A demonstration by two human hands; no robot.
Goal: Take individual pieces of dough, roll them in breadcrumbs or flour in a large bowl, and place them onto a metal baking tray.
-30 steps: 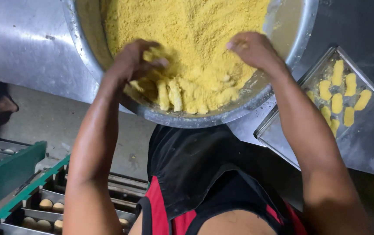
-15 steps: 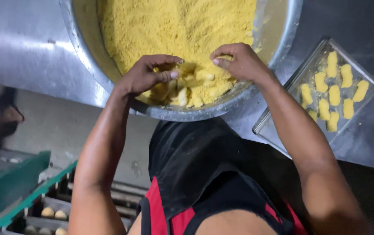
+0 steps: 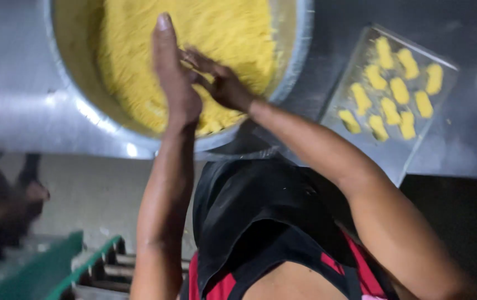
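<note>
You stood at one steel table [image 3: 21, 72], and on it sat one wide metal bowl [image 3: 296, 53] at the left, filled most of the way across with a bed of yellow crumbs [image 3: 233, 39]. To its right, just beside it, lay one flat clear tray [image 3: 371, 150] carrying nine crumb-coated pieces [image 3: 398, 90] in loose rows, so by the look of it nine were already coated and laid out. The near end of that tray was bare, which suggests room for more; I could not see any uncoated pieces waiting, nor any lying on top of the crumbs, so how many were left is not shown. Your two hands met over the near right part of the bowl. Your left hand [image 3: 173, 78] was flat and upright, fingers straight and pointing to the far side, with your right hand [image 3: 219, 80] laid against its palm, fingers spread. Motion blur hid what was between them, so I cannot tell whether they pressed a piece or held nothing. One green crate [image 3: 55, 266] showed low at the near left, below the table's edge.
</note>
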